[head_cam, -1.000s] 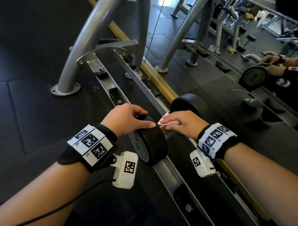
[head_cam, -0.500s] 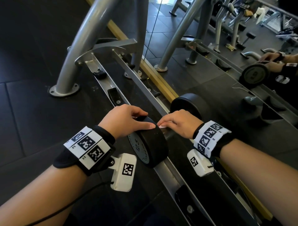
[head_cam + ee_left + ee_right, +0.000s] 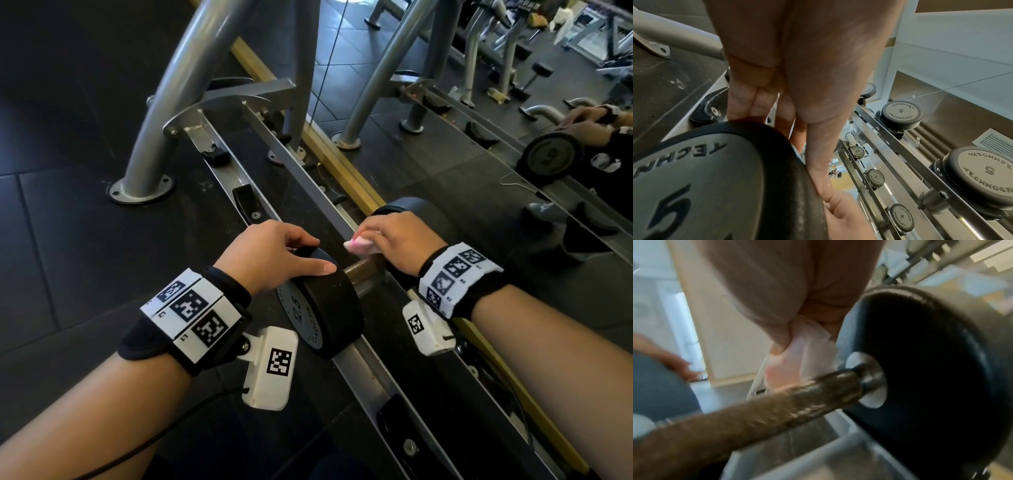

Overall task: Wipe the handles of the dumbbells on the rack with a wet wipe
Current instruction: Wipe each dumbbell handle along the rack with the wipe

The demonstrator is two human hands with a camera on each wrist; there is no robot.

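A black dumbbell lies across the rack rails. Its near head (image 3: 329, 308), marked 12.5, is held from above by my left hand (image 3: 308, 253), fingers curled over the rim and thumb along it; the left wrist view shows the same head (image 3: 715, 178) under that hand. The brown knurled handle (image 3: 363, 270) is bare beside the near head. My right hand (image 3: 370, 236) pinches a folded white wet wipe (image 3: 359, 245) at the handle's far end, by the far head (image 3: 411, 205). In the right wrist view the wipe (image 3: 809, 350) sits against the top of the handle (image 3: 777, 410).
The silver rack rail (image 3: 363, 370) runs diagonally, with unfilled black cradles (image 3: 245, 202) further up it. Grey rack posts (image 3: 178, 102) are bolted to the dark floor. A mirror (image 3: 479, 178) stands close behind the rack. Other dumbbells marked 5 (image 3: 900, 113) sit on rails beyond.
My right hand has slid with the wipe along the handle from the near head to the far end, baring the near part of the handle. The left hand stays put.
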